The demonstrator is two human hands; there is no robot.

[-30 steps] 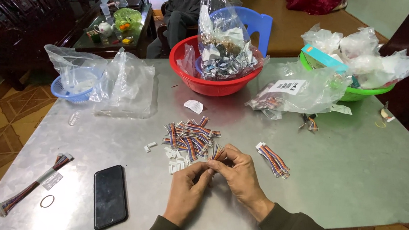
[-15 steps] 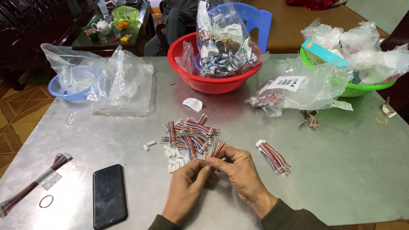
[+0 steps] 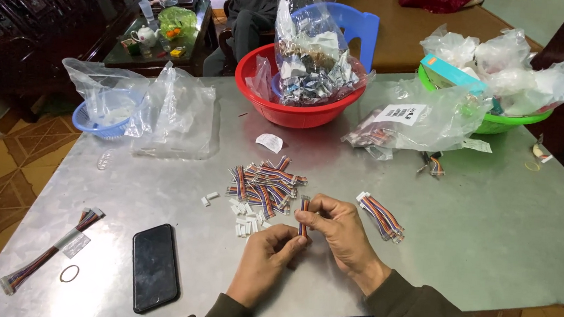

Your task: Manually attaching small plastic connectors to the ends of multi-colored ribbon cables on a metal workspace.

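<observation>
Both of my hands hold one short multicoloured ribbon cable [image 3: 304,214] upright over the grey metal table [image 3: 487,246]. My left hand [image 3: 267,260] pinches its lower end, and my right hand [image 3: 340,232] grips it near the top. Just beyond the hands lies a loose pile of similar ribbon cables [image 3: 264,182] with several small white connector housings [image 3: 245,219] beside it. A separate bundle of cables [image 3: 382,215] lies to the right of my right hand.
A black phone [image 3: 154,266], a long cable harness [image 3: 47,252] and a rubber band [image 3: 69,273] lie front left. At the back stand a red bowl [image 3: 285,109], a green bowl [image 3: 496,124], a blue basket [image 3: 99,122] and plastic bags [image 3: 176,115].
My hands have stayed in front of the cable pile, working the same short cable. The cable now stands more upright between them.
</observation>
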